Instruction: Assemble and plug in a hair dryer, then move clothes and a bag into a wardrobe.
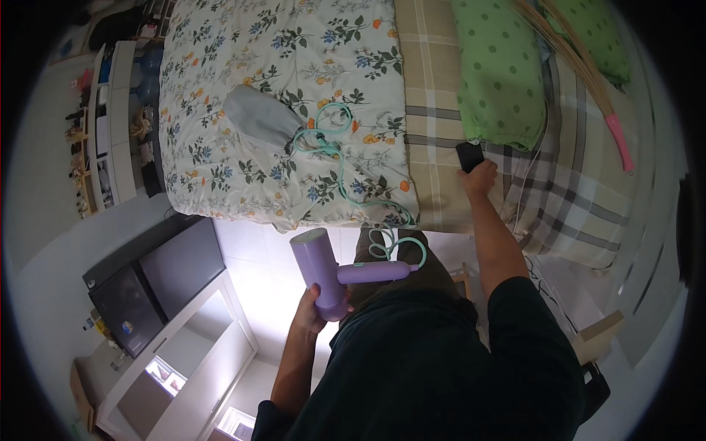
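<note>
A purple hair dryer (317, 259) is in my left hand (311, 311), which grips the rear end of its barrel; the handle points right. Its mint-green cord (343, 182) runs from the handle up onto the bed, where part lies coiled beside a grey fabric pouch (263, 118). My right hand (481, 177) holds a black smartphone (470, 157) over the checked bed sheet, near the lower end of a green dotted bolster (501, 82). The pouch rests on a white floral quilt (220, 60).
A straw bed broom (619, 140) with a pink handle lies at the right of the bed. A thin white cable crosses the sheet beside the bolster. Shelves (118, 121) stand past the bed's left side. A TV (182, 253) and a white cabinet (204, 353) are at the lower left.
</note>
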Demonstrator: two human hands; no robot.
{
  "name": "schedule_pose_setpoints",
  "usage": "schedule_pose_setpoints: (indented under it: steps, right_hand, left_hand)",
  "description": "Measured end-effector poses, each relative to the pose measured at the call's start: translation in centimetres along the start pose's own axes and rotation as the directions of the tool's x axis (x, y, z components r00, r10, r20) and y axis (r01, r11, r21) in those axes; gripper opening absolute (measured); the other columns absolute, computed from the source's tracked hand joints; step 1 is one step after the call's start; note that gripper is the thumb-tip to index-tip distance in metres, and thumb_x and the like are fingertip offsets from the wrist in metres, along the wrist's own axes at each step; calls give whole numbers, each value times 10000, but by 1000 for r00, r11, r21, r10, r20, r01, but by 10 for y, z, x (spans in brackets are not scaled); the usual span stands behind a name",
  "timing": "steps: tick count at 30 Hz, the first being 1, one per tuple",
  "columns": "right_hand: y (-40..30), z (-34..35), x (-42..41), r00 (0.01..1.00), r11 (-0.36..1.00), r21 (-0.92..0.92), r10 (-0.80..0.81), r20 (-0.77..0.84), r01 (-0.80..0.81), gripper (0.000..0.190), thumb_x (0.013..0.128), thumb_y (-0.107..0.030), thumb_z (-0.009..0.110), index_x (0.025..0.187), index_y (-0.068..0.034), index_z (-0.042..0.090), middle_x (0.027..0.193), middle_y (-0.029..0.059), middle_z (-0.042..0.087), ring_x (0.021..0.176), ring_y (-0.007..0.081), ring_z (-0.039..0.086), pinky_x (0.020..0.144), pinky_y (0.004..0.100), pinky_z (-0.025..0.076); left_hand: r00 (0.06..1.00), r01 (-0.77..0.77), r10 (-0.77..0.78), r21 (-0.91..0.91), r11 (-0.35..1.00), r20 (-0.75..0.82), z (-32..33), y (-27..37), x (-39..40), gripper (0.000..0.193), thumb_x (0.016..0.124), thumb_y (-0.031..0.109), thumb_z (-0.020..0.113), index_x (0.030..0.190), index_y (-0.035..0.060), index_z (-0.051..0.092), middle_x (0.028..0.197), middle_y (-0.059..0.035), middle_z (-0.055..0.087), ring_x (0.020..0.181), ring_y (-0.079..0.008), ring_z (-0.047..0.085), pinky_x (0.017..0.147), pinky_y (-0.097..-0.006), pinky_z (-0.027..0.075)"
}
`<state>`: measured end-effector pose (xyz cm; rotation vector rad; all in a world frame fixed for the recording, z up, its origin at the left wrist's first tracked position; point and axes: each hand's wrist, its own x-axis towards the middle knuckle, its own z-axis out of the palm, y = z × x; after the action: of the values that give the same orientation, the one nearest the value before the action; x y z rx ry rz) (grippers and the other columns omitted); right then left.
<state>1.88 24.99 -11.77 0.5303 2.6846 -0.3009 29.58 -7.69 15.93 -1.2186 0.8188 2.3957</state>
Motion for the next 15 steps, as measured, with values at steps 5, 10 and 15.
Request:
schedule_pose_setpoints:
  steps: [5,10,15]
  right_hand:
    - [-59,-13,-37,820,851,159,-407,-402,500,767,748,-237,799,1341,43,402,1331,252,470,1253,402,458,1026,460,415]
    - [-174,14,-107,596,525,602,-797,99,602,425,766,-60,638,1188,-29,598,1232,204,564,1149,396,536,970,441,446]
    - [-269,73,-131,467,471,230,-881,71,852,599,761,-61,654,1343,-119,524,1350,141,498,1235,333,495,1020,473,419]
  left_hand:
    - [978,-45,69,-128,991,196,4,11,4,880,773,588,739,1380,51,395,1172,-173,596,957,-316,656,780,-551,598]
    - [951,-177,216,-181,967,223,26,26,-5,1021,685,646,786,1374,14,375,1139,-153,582,922,-261,635,775,-383,544]
    - [887,-315,355,-175,933,295,2,15,-17,951,665,558,854,1359,41,458,1250,-130,550,1127,-243,601,950,-361,524]
